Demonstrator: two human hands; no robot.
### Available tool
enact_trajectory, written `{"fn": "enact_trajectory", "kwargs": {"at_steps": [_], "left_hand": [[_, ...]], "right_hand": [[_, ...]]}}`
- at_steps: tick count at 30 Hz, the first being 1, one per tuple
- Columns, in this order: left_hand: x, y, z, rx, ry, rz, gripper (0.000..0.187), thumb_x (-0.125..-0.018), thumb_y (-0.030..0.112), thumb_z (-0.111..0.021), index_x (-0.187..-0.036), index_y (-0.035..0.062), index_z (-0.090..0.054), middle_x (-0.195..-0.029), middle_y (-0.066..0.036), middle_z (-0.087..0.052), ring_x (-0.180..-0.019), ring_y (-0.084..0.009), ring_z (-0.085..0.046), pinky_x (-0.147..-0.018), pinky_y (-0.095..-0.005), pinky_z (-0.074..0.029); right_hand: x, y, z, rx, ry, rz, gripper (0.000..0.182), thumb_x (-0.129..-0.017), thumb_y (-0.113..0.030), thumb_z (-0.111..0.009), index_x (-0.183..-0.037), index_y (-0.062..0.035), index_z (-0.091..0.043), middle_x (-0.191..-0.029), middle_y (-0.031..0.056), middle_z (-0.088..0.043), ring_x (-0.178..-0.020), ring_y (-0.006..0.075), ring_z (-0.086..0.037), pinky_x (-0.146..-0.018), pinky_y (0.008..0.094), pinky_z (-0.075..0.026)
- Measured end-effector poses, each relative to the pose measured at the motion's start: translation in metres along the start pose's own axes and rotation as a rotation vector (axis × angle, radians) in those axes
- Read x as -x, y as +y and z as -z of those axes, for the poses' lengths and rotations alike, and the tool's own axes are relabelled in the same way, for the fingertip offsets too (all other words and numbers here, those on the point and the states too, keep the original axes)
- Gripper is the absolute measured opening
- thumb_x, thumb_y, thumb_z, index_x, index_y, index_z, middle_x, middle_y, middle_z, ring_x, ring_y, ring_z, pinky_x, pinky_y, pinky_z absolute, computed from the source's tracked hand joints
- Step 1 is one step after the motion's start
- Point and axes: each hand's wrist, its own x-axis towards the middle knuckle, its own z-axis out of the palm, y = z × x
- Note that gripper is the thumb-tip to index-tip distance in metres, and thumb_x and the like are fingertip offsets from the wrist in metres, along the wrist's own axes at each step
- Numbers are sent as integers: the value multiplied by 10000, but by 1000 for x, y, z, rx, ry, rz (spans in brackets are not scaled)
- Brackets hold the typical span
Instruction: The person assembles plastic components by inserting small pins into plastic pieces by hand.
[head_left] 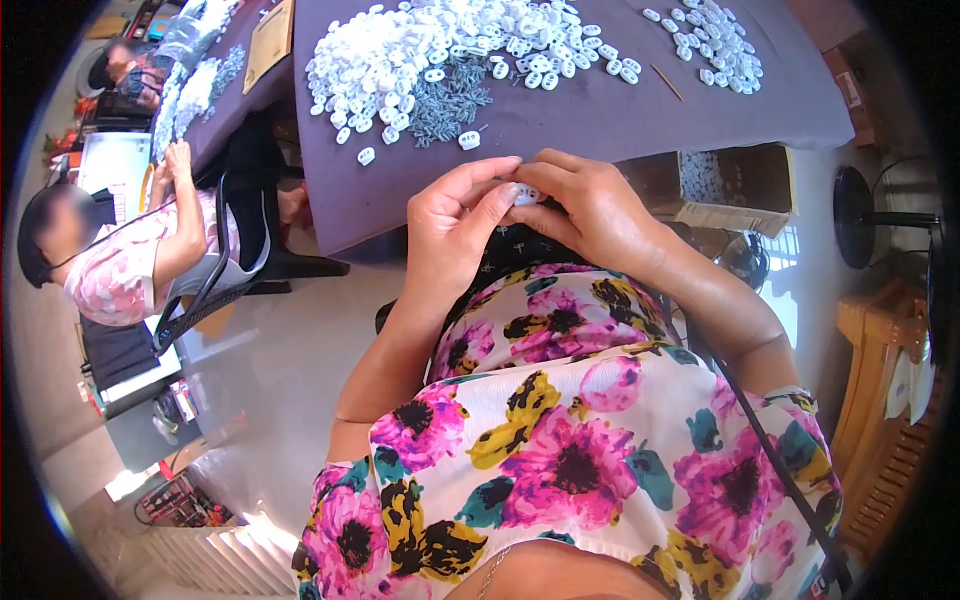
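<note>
From my remote station I register the purple-grey table (365, 200) across the upper frame, the left hand (450, 208) and right hand (602, 208) at upper centre, fingers curled nearly closed, and, pinched between both hands' fingertips, a small white piece (525, 195) whose dark markings are too small to read.

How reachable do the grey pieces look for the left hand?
Probably yes: the grey pieces lie ahead of the left hand across mostly bare table, though it and the right hand hold a white piece.
</note>
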Motion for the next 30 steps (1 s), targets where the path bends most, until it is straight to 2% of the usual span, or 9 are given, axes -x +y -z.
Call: {"fn": "enact_trajectory", "kwargs": {"at_steps": [10, 17, 25, 30], "left_hand": [[2, 1, -3, -1, 6, -3, 241, -913, 25, -587, -1139, -55, -609, -992, -100, -678, -881, -116, -642, -773, -228, -526], [2, -1, -3, -30, 28, 13, 235, -929, 70, -581, -1134, -37, -622, -950, -72, -674, -822, -95, -636, -738, -220, -527], [3, -4, -3, -21, 17, -5, 232, -924, 59, -586, -1129, -43, -620, -964, -89, -677, -838, -109, -644, -750, -233, -534], [2, -8, 0, 12, 31, -30, 239, -909, 38, -599, -1131, -50, -616, -982, -108, -680, -862, -127, -651, -759, -245, -538]], "right_hand": [[6, 3, -1, -88, 2, -62, 274, -794, -190, -710, -992, -17, -632, -898, 148, -615, -749, 360, -613, -634, 392, -496], [8, 5, -2, -79, 15, -50, 274, -797, -188, -705, -993, -12, -631, -879, 143, -614, -718, 330, -619, -619, 376, -497], [9, 4, -5, -130, 16, -84, 267, -802, -191, -701, -982, -6, -631, -863, 143, -612, -702, 314, -619, -612, 373, -496], [11, 5, -5, -135, 37, -106, 322, -795, -165, -711, -1065, -16, -622, -875, 141, -611, -716, 291, -625, -632, 360, -504]]}}
